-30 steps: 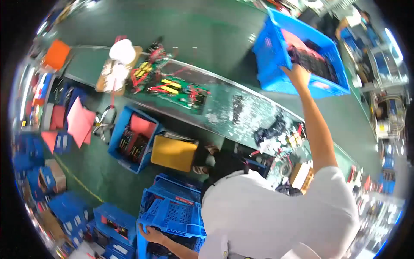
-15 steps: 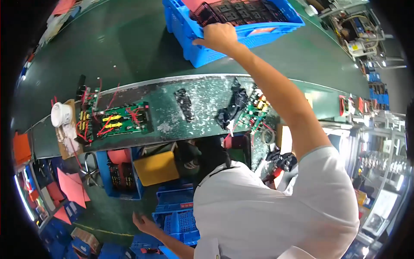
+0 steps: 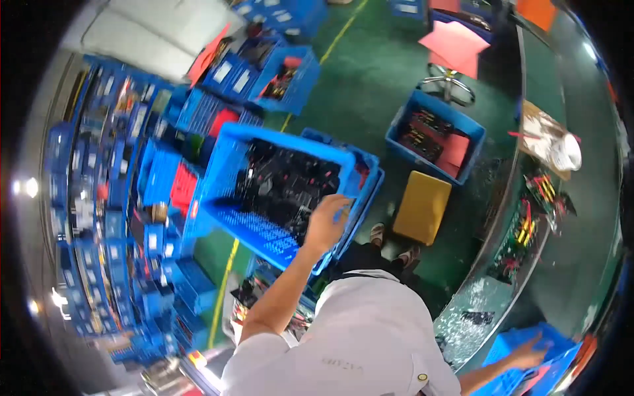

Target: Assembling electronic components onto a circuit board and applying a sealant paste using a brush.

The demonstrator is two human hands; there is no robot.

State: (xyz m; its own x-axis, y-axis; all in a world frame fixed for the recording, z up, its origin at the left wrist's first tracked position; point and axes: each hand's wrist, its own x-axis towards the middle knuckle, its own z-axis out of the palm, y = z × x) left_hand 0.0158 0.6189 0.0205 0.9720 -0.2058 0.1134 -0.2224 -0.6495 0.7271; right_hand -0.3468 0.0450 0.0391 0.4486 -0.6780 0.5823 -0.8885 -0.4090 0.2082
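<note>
My left hand (image 3: 327, 224) is closed round the right-hand rim of a large blue plastic crate (image 3: 287, 140). Many small black parts (image 3: 284, 191) lie loose inside it. The crate sits over other blue crates (image 3: 371, 173). At the lower right, my right hand (image 3: 527, 355) is somewhat blurred, with its fingers apart, over another blue crate (image 3: 505, 350) on the bench; whether it touches that crate I cannot tell.
Green circuit boards (image 3: 518, 237) and a white roll (image 3: 566, 153) lie along the bench (image 3: 472, 297) to the right. A yellow-topped stool (image 3: 422, 208) and a blue bin (image 3: 413, 155) stand on the floor. Shelves of blue bins (image 3: 109, 224) line the left.
My view has swung left from the bench to the floor crates. My left hand has come onto a crate's rim. My right hand no longer grips the bench crate's edge.
</note>
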